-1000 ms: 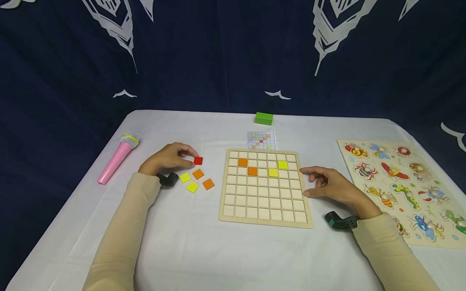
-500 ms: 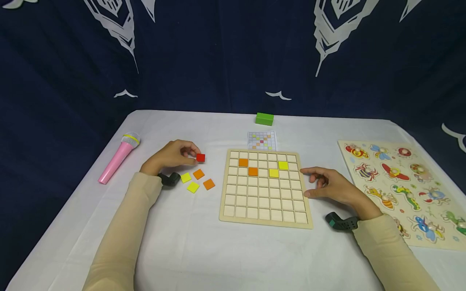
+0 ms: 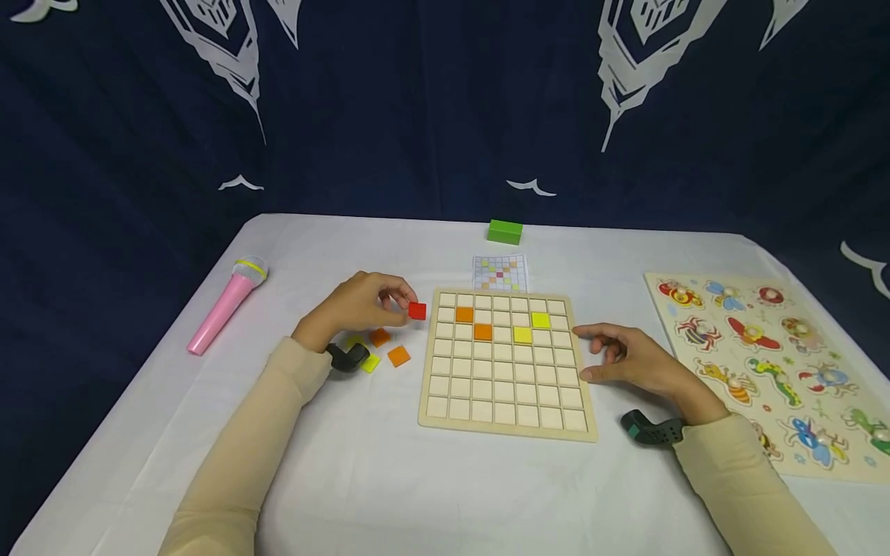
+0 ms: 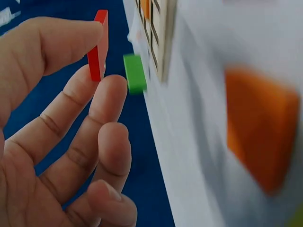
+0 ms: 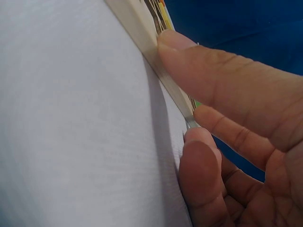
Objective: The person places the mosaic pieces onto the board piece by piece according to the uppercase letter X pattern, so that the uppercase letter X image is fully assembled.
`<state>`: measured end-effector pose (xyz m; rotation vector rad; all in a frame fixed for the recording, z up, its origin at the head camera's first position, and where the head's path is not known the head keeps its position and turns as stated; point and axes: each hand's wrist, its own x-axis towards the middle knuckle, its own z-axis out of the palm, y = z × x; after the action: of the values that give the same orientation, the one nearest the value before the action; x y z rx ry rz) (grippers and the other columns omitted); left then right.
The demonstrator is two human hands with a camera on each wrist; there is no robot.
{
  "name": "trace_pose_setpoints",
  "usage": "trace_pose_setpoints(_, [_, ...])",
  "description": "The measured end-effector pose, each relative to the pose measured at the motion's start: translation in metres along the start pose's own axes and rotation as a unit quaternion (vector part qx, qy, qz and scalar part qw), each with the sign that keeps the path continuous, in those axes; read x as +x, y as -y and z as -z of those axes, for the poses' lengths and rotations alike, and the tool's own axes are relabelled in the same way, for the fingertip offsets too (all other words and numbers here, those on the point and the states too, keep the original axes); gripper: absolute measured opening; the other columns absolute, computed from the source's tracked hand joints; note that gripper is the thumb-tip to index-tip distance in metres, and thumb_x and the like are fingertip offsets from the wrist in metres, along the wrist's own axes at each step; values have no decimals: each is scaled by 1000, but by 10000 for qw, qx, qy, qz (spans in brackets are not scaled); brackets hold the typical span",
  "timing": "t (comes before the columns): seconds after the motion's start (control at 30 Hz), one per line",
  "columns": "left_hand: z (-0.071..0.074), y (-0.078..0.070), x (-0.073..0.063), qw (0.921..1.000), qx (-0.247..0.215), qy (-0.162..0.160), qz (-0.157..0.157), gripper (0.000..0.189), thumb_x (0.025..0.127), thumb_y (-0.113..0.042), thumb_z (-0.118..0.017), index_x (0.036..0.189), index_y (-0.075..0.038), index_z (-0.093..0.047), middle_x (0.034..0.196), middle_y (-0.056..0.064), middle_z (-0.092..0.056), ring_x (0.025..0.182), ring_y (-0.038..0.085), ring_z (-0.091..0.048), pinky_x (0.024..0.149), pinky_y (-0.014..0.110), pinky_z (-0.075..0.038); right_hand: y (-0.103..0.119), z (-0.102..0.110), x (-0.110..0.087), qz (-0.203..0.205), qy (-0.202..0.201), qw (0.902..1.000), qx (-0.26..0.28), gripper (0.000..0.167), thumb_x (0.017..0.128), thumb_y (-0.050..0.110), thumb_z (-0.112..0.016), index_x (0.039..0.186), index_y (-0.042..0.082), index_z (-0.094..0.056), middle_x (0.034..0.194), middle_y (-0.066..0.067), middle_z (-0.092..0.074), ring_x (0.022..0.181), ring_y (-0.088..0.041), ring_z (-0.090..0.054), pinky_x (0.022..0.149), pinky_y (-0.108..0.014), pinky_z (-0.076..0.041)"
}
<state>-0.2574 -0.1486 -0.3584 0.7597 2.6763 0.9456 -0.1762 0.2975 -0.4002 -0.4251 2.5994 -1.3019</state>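
Observation:
My left hand (image 3: 361,303) pinches a red square tile (image 3: 417,311) between thumb and forefinger, just left of the wooden grid board (image 3: 507,432). In the left wrist view the red tile (image 4: 98,47) stands on edge above the cloth, the other fingers loosely bent. Under that hand and wrist lie orange tiles (image 3: 399,356) and partly hidden yellow tiles (image 3: 371,363). Two orange tiles (image 3: 464,315) and two yellow tiles (image 3: 540,320) sit in the board's upper cells. My right hand (image 3: 636,359) rests its thumb and forefinger against the board's right edge, holding nothing.
A printed card with a coloured grid pattern (image 3: 500,272) lies behind the board, and a green block (image 3: 504,232) behind that. On the left lies a pink toy microphone (image 3: 225,305). An insect puzzle board (image 3: 751,340) covers the table's right side.
My left hand has lifted the red tile and carried it right, over the loose tiles toward the board. The right hand stays at the board's edge.

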Motion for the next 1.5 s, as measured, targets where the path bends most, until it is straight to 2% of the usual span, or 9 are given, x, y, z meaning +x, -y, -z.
trace_pose_setpoints(0.1, [-7, -11, 1, 9998, 173, 82, -67, 24, 89, -16, -80, 113, -16, -79, 105, -4, -77, 91, 20, -63, 76, 36, -49, 0, -1, -1, 4, 16, 10000, 44, 70, 84, 4, -91, 145, -12, -58, 106, -11, -56, 79, -15, -49, 69, -26, -44])
trace_pose_setpoints(0.33, [-22, -27, 4, 9987, 406, 71, -298, 24, 88, -21, -83, 112, -21, -80, 106, -10, -77, 97, 18, -63, 81, 39, -49, -1, -2, -2, 24, -17, 10000, 21, 70, 84, 4, -91, 144, -12, -59, 105, -11, -56, 78, -14, -49, 68, -26, -44])
trace_pose_setpoints(0.53, [-33, -38, 9, 9982, 422, 101, -412, 24, 88, -21, -83, 111, -21, -80, 102, -10, -76, 91, 14, -63, 79, 37, -48, -1, -1, -2, 3, -23, 10000, -56, 71, 84, 4, -91, 144, -11, -59, 106, -11, -56, 79, -14, -49, 68, -25, -44])
trace_pose_setpoints(0.63, [-36, -45, 13, 9973, 456, 147, -553, 23, 88, -21, -83, 110, -19, -79, 102, -6, -76, 87, 14, -62, 77, 36, -47, -1, 0, -1, -11, -24, 10000, -71, 71, 84, 5, -92, 145, -11, -59, 106, -11, -56, 79, -15, -49, 69, -26, -44])
trace_pose_setpoints(0.8, [-43, -57, 20, 9953, 545, 231, -770, 23, 87, -22, -85, 109, -19, -80, 100, -7, -76, 80, 12, -60, 73, 34, -46, 0, 1, 0, -16, -36, 9999, -110, 71, 84, 5, -92, 145, -11, -58, 107, -12, -57, 80, -15, -49, 69, -25, -44])
trace_pose_setpoints(1.17, [-62, -74, 35, 9890, 1007, 686, -843, 18, 90, -30, -87, 105, -23, -79, 94, -16, -72, 79, 8, -56, 72, 32, -44, 1, 0, 0, -69, -20, 10000, -65, 72, 84, 5, -92, 145, -11, -58, 107, -13, -57, 80, -15, -49, 69, -26, -44])
trace_pose_setpoints(1.3, [-68, -78, 38, 9878, 1063, 738, -870, 13, 91, -27, -86, 101, -24, -78, 91, -15, -70, 79, 8, -55, 74, 33, -44, 1, 0, 0, -56, -21, 10000, -59, 72, 84, 5, -92, 145, -11, -58, 107, -13, -57, 80, -15, -49, 69, -26, -44])
trace_pose_setpoints(1.5, [-74, -83, 43, 9866, 1124, 849, -821, 12, 90, -22, -85, 99, -23, -77, 89, -14, -69, 88, 7, -61, 81, 36, -47, 1, 0, 0, -50, -15, 10000, -72, 72, 84, 5, -92, 145, -11, -58, 108, -12, -56, 80, -15, -49, 69, -26, -44])
